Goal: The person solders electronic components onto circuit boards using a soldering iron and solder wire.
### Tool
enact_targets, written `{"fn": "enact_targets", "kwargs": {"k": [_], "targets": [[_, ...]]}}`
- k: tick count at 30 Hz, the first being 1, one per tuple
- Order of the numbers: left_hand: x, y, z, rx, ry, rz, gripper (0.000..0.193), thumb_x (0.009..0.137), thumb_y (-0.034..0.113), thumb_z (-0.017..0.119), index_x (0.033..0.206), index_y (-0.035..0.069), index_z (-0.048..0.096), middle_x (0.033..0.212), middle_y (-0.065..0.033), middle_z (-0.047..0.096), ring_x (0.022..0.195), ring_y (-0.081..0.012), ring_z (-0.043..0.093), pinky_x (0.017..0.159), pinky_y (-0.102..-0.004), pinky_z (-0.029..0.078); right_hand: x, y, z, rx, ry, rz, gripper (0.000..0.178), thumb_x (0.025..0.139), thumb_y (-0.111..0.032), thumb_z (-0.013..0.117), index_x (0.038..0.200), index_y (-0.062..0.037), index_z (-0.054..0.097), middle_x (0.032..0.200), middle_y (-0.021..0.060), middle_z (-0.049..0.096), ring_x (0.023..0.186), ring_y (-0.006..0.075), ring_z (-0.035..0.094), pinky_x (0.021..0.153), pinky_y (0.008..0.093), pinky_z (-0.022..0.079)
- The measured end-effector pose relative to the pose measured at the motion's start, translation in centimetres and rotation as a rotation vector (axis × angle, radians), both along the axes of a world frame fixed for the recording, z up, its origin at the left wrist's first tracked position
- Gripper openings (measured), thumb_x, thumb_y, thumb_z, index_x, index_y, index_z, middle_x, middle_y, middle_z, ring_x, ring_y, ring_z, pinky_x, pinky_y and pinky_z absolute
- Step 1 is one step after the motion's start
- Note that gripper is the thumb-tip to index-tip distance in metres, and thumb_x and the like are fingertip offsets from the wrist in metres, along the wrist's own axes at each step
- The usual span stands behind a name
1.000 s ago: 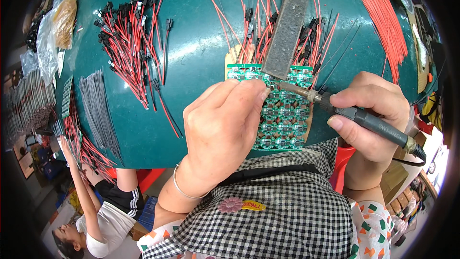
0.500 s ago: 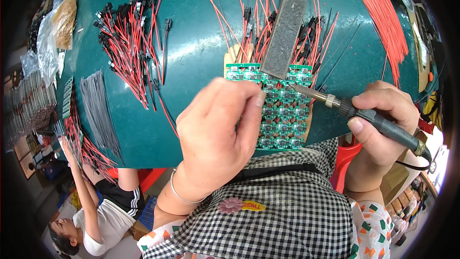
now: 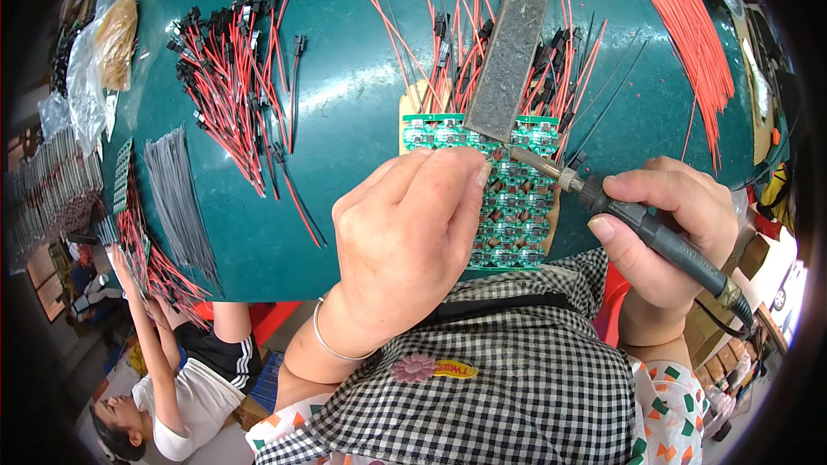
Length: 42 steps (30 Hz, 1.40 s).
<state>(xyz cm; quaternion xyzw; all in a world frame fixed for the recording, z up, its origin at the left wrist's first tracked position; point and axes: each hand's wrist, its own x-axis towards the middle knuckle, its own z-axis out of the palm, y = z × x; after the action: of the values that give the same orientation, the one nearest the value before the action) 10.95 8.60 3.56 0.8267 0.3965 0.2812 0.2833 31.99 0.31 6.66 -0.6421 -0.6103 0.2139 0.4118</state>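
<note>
My right hand [image 3: 668, 228] grips a black-handled soldering iron [image 3: 642, 215], its tip touching or just above a panel of small green circuit boards [image 3: 517, 228]. Close to that tip, my left hand [image 3: 413, 228] is closed in a pinch over the panel's left part. Whatever sits between those fingertips is too small or hidden to make out. A flat dark metal bar [image 3: 512, 43] lies across the panel's far edge. Red and black wires with black connectors [image 3: 551, 65] stick out beyond the panel on both sides of the bar.
On the green table [image 3: 345, 120] lie a heap of red-black connector wires [image 3: 233, 86], a bundle of grey wires [image 3: 181, 207] and a bundle of red wires [image 3: 689, 52]. Plastic bags [image 3: 86, 86] are at the far left. A co-worker [image 3: 189, 396] sits at lower left.
My left hand has moved right and slightly down along the panel. The soldering iron has shifted left with my right hand, its tip now close to my left fingertips.
</note>
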Motion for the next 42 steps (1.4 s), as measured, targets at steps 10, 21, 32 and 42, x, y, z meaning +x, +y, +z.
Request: {"fn": "enact_targets", "kwargs": {"k": [10, 21, 32, 42], "targets": [[0.5, 0.1, -0.8, 0.056, -0.014, -0.022, 0.01, 0.081, -0.006, 0.076, 0.084, 0.001, 0.069, 0.072, -0.0102, 0.067, 0.06, -0.0223, 0.065, 0.056, -0.0313, 0.051, -0.4, 0.3, 0.2, 0.058, -0.056, 0.065, 0.026, 0.065, -0.01, 0.082, 0.084, 0.0009, 0.07, 0.063, 0.0088, 0.061, 0.051, 0.0171, 0.055, 0.048, 0.0286, 0.037], [-0.5, 0.0, 0.8, -0.024, -0.035, 0.054, 0.009, 0.087, -0.006, 0.074, 0.087, -0.001, 0.067, 0.072, -0.0013, 0.063, 0.058, -0.0034, 0.052, 0.051, -0.0194, 0.041, 0.7, 0.4, 0.6, 0.021, 0.011, 0.042, 0.027, 0.063, -0.013, 0.08, 0.083, 0.0017, 0.07, 0.064, 0.0085, 0.06, 0.052, 0.0161, 0.053, 0.05, 0.028, 0.036], [0.6, 0.1, -0.6, 0.009, 0.011, -0.068, 0.01, 0.084, -0.006, 0.075, 0.09, 0.001, 0.07, 0.078, -0.0101, 0.069, 0.063, -0.0205, 0.065, 0.059, -0.0293, 0.052, 2.8, 0.1, -0.4, -0.033, 0.148, 0.1, 0.028, 0.065, -0.011, 0.08, 0.088, 0.0036, 0.072, 0.067, 0.0093, 0.06, 0.056, 0.0168, 0.053, 0.053, 0.0286, 0.037], [1.0, 0.1, -0.8, 0.07, 0.023, -0.086, 0.01, 0.083, -0.005, 0.076, 0.089, 0.001, 0.07, 0.079, -0.0105, 0.07, 0.064, -0.0239, 0.067, 0.059, -0.0311, 0.053, 2.3, 0.3, -0.2, 0.05, 0.112, 0.194, 0.026, 0.061, -0.009, 0.08, 0.083, 0.0027, 0.073, 0.065, 0.0086, 0.059, 0.055, 0.0156, 0.052, 0.05, 0.0287, 0.036]]}}
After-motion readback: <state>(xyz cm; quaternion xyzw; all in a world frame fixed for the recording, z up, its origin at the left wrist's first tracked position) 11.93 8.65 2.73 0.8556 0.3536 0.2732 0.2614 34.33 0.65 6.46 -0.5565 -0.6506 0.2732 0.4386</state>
